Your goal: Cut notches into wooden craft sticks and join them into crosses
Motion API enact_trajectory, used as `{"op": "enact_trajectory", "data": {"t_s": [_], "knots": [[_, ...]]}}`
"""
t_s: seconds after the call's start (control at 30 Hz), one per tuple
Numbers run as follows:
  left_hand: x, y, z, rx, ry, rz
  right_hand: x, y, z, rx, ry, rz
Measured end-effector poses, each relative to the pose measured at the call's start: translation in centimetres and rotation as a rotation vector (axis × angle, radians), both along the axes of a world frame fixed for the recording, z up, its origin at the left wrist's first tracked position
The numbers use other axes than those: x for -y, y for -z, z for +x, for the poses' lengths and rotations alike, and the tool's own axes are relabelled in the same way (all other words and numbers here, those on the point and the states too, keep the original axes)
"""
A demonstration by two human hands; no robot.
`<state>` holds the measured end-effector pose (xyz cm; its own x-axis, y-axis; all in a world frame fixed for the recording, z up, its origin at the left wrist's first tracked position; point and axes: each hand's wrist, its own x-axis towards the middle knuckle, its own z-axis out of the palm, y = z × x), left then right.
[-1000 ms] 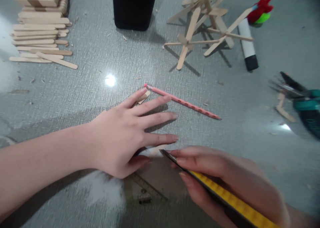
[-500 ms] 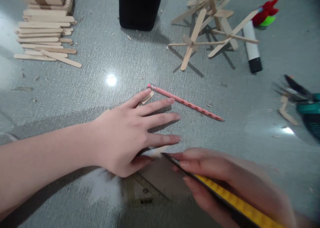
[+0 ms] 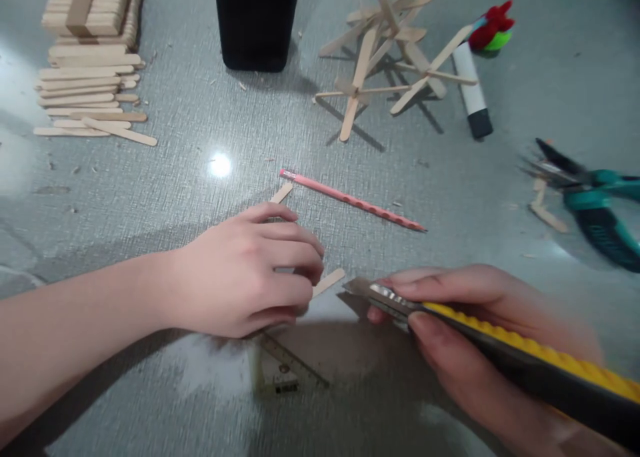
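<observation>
My left hand (image 3: 250, 263) lies on the table with its fingers curled over a craft stick (image 3: 329, 282), whose rounded end pokes out to the right. Under the knuckles the rest of that stick is hidden. Another craft stick (image 3: 283, 192) shows just beyond my index finger. My right hand (image 3: 477, 390) grips a yellow and black utility knife (image 3: 500, 350). Its blade is out, pointing left, close to the stick's end but apart from it. Below my left hand lies a clear set square (image 3: 295, 360). A pink pencil (image 3: 353, 200) rests beyond both hands.
Craft sticks (image 3: 90, 87) are piled at far left beside a banded bundle (image 3: 85, 7). A black container (image 3: 257, 23) stands at the back. Right of it are a craft-stick structure (image 3: 355, 90), a white tube (image 3: 473, 90), a red fuzzy piece (image 3: 493, 27) and teal-handled pliers (image 3: 600, 217).
My left hand's fingers, spread flat before, have curled in, showing the stick's end. My right hand has drawn the knife a little right and up, and turned it. The view has shifted slightly.
</observation>
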<state>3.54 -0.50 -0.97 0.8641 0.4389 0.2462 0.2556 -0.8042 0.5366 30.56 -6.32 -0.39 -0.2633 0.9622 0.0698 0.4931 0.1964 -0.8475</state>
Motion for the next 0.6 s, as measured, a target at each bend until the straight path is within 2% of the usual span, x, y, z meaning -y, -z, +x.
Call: {"op": "enact_trajectory", "data": {"t_s": [0.2,0.4,0.6], "knots": [[0.1,-0.1,0.0,-0.058,0.007,0.022,-0.1,1.3,-0.2,0.046,0.046,0.116],[0.1,-0.3,0.0,-0.047,0.005,0.017,-0.6,0.7,-0.7,0.103,0.030,0.131],[0.0,-0.3,-0.1,-0.073,0.022,0.047,-0.6,1.1,-0.7,0.109,0.003,0.200]]}}
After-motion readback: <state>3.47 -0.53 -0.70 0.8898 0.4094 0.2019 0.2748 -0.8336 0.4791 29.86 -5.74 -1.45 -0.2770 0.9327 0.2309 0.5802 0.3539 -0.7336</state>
